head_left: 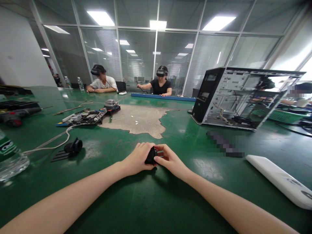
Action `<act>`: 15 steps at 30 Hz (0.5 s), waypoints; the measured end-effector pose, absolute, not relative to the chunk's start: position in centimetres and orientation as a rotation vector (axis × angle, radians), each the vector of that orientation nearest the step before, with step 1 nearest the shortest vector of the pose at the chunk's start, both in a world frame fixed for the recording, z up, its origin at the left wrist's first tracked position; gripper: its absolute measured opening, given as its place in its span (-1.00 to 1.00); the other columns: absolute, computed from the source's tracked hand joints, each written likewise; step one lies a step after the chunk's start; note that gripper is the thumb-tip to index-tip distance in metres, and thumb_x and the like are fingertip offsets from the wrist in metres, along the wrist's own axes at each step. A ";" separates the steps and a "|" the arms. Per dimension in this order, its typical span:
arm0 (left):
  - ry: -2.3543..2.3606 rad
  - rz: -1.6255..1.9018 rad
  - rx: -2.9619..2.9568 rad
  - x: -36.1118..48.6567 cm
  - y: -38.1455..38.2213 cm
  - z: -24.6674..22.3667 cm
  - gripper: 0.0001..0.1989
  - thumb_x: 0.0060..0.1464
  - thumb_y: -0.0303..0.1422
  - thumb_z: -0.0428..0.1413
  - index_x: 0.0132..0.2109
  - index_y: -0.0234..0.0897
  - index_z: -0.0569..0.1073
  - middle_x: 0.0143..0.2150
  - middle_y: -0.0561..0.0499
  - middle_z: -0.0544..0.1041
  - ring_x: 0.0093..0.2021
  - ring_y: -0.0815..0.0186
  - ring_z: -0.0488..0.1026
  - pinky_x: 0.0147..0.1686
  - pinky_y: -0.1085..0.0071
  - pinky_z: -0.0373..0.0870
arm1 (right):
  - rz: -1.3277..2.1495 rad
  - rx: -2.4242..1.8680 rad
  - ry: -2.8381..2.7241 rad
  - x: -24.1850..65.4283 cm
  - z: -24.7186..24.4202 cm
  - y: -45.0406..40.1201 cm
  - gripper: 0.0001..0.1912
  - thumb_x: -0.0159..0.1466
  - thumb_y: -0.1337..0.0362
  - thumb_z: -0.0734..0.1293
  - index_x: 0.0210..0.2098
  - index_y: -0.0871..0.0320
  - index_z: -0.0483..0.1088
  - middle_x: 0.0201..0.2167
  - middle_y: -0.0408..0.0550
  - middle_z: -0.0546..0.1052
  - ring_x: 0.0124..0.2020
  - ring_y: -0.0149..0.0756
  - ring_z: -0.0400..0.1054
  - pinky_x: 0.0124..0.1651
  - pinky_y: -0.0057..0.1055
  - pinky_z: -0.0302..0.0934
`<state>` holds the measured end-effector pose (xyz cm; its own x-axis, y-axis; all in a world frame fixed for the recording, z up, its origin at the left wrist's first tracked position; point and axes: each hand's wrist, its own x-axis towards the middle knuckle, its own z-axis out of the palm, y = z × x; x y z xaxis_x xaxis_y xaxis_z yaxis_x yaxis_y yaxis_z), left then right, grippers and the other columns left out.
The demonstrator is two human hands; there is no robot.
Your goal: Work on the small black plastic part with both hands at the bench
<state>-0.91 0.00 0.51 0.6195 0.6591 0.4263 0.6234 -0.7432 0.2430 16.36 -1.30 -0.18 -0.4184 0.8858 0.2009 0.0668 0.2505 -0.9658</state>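
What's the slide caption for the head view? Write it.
Left hand and right hand hold a black part at a green table, open computer case beyond.

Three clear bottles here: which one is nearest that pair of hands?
The green-labelled bottle, cut off by the picture's left edge. It sits much nearer the left hand; the other two bottles stand far back, near the person in white.

Looks forward and down from head height over the near side of the green table [146, 201], close behind the left hand [138, 158] and right hand [171, 162], and reaches wide across to the glass wall [136, 42] beyond.
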 end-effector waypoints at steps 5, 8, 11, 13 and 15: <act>1.105 0.746 2.771 -1.0 0.1 0.4 -0.46 -0.18 -0.32 0.15 -0.04 -0.26 0.11 -0.14 -0.05 0.33 -0.18 0.16 0.26 -0.21 0.27 0.14 | 1.205 -0.810 -1.763 16.3 0.0 -1.6 -0.74 0.07 0.35 0.30 -0.25 0.11 0.19 -0.28 -0.13 0.31 -0.22 -0.35 0.28 -0.21 -0.36 0.26; 1.101 0.752 2.771 -0.9 0.1 0.4 -0.47 -0.18 -0.34 0.14 -0.05 -0.26 0.11 -0.15 -0.04 0.33 -0.19 0.17 0.26 -0.21 0.28 0.14 | 1.158 -0.765 -1.742 16.3 -0.1 -1.7 -0.77 0.07 0.35 0.30 -0.28 0.11 0.20 -0.26 -0.14 0.28 -0.21 -0.37 0.26 -0.21 -0.39 0.27; 1.101 0.765 2.772 -0.9 0.0 0.5 -0.50 -0.15 -0.30 0.12 -0.05 -0.26 0.11 -0.16 -0.05 0.33 -0.19 0.17 0.27 -0.21 0.27 0.14 | 1.175 -0.770 -1.715 16.2 -0.3 -1.6 -0.82 0.09 0.30 0.29 -0.31 0.11 0.21 -0.27 -0.13 0.27 -0.22 -0.37 0.27 -0.27 -0.42 0.29; 1.106 0.767 2.772 -0.9 0.0 0.5 -0.50 -0.14 -0.28 0.12 -0.05 -0.26 0.12 -0.17 -0.05 0.33 -0.19 0.17 0.27 -0.22 0.27 0.14 | 1.200 -0.793 -1.702 16.2 -0.5 -1.4 -0.80 0.09 0.28 0.29 -0.30 0.10 0.20 -0.28 -0.13 0.28 -0.20 -0.35 0.27 -0.28 -0.42 0.30; 1.105 0.762 2.771 -0.8 0.0 0.5 -0.50 -0.14 -0.27 0.12 -0.05 -0.27 0.12 -0.17 -0.05 0.33 -0.20 0.16 0.27 -0.22 0.27 0.14 | 1.223 -0.821 -1.691 16.3 -0.5 -1.3 -0.77 0.09 0.28 0.30 -0.27 0.09 0.18 -0.25 -0.12 0.29 -0.18 -0.33 0.27 -0.27 -0.40 0.30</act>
